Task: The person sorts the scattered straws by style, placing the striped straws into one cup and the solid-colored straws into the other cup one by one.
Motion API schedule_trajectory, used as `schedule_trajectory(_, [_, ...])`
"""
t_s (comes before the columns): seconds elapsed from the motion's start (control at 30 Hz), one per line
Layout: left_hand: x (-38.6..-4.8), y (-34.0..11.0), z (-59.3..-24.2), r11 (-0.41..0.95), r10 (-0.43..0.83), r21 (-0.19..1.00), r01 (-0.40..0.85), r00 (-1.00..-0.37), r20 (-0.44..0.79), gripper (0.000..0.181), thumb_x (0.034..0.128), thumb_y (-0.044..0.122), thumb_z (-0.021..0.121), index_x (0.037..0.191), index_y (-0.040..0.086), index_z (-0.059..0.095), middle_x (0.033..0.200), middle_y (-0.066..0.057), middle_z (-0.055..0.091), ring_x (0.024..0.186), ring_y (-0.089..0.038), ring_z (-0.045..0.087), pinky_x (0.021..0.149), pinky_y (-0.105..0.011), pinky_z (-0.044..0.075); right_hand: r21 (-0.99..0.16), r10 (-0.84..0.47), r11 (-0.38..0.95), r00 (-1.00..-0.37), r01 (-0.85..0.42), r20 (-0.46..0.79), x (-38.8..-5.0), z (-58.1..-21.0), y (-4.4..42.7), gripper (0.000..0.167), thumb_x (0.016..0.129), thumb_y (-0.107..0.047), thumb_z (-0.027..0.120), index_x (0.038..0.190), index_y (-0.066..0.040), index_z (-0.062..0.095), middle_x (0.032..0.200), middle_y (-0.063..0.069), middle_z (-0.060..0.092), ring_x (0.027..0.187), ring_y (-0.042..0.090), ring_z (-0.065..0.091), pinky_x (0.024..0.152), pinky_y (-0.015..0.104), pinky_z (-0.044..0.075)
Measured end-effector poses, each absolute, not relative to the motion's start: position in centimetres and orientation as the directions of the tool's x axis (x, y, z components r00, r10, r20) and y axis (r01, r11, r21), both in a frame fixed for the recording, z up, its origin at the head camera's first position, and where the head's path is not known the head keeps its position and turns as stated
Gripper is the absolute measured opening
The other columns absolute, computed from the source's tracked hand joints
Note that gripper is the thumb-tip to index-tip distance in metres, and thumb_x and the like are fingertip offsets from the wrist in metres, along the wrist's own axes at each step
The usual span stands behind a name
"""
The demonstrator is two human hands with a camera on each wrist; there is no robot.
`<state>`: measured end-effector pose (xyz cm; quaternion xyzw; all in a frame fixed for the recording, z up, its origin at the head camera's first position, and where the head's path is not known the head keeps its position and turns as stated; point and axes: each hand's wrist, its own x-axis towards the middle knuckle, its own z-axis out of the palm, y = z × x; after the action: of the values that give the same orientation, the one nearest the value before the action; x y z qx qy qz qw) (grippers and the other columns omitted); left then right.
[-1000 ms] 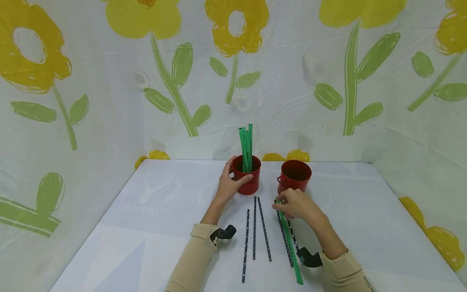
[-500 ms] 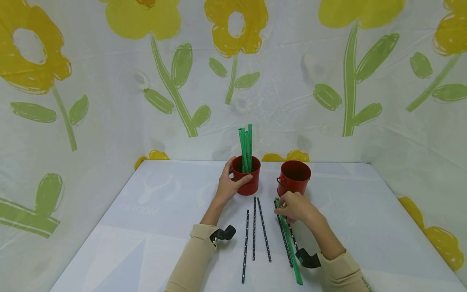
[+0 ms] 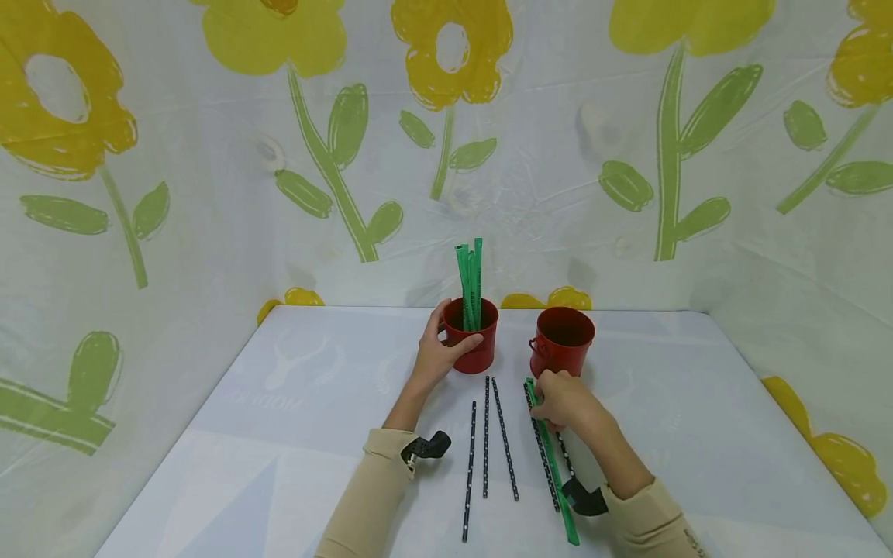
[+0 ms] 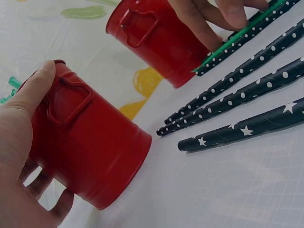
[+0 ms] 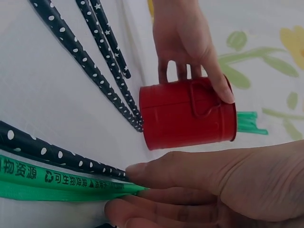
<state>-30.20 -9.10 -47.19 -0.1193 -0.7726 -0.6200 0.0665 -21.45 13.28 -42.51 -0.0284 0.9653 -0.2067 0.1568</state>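
My left hand [image 3: 436, 356] grips the left red bucket [image 3: 480, 358], thumb on its near side; several green straws [image 3: 470, 287] stand in it. In the right wrist view a green wrapped straw [image 5: 61, 184] runs between the thumb and fingers of my right hand [image 5: 204, 190], which pinch it near its far end. A black dotted straw [image 5: 71, 159] lies along it, by the thumb tip. Just beyond my right hand stands the right red bucket [image 3: 575, 358], with nothing visible inside. Part of another black straw [image 3: 567, 457] shows right of the green one.
Between my forearms, three black patterned straws [image 3: 486, 442] lie lengthwise on the white table [image 3: 314, 403]; in the left wrist view one has stars [image 4: 247, 129]. A flower-printed sheet [image 3: 537, 155] hangs behind the table and at its sides.
My right hand has shifted slightly down and right along the green straw, and its fingers have drawn in closer around it. The left hand and both buckets have stayed in place.
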Motion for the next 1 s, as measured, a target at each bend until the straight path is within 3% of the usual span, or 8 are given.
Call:
schedule_trajectory(0.23, [-30.1,-9.1,-47.1,0.197,0.102,0.944,0.266,-0.963,0.250,0.089,0.0824,0.040,0.077,0.154,0.024,0.026,0.148,0.002,0.044,0.136,-0.025,0.041,0.101,-0.047,0.051,-0.370,-0.106,0.929,-0.955,0.005,-0.278,-21.4,-42.7,13.0,0.029,0.078,-0.013,0.082,0.102,-0.002,0.070,0.070,0.007,0.062,0.055,0.016,0.060,0.051,0.019,0.053])
schedule_trajectory(0.57, [-30.2,-9.0,-47.2,0.205,0.097,0.943,0.261,-0.964,0.246,0.090,0.0817,0.042,0.077,0.154,0.025,0.027,0.148,0.003,0.044,0.136,-0.024,0.041,0.102,-0.047,0.051,-0.338,-0.090,0.941,-0.963,0.001,-0.254,-21.4,-43.0,12.6,0.027,0.076,-0.013,0.083,0.095,-0.002,0.067,0.071,0.008,0.061,0.053,0.016,0.059,0.050,0.019,0.052])
schedule_trajectory(0.77, [-30.1,-9.0,-47.2,0.208,0.095,0.944,0.255,-0.966,0.240,0.087,0.0812,0.042,0.078,0.152,0.033,0.028,0.147,0.005,0.045,0.136,-0.023,0.041,0.102,-0.046,0.051,-0.322,-0.088,0.947,-0.968,-0.008,-0.235,-21.3,-43.1,12.4,0.026,0.077,-0.014,0.083,0.093,-0.002,0.066,0.069,0.008,0.060,0.052,0.015,0.058,0.047,0.018,0.050])
schedule_trajectory(1.0, [-30.2,-9.0,-47.2,0.201,0.100,0.943,0.266,-0.963,0.250,0.091,0.0817,0.041,0.078,0.154,0.023,0.026,0.148,0.003,0.044,0.136,-0.024,0.041,0.102,-0.047,0.051,-0.305,-0.090,0.952,-0.968,-0.015,-0.233,-21.0,-42.9,12.1,0.027,0.076,-0.013,0.083,0.091,-0.002,0.063,0.068,0.009,0.059,0.053,0.016,0.057,0.047,0.018,0.049])
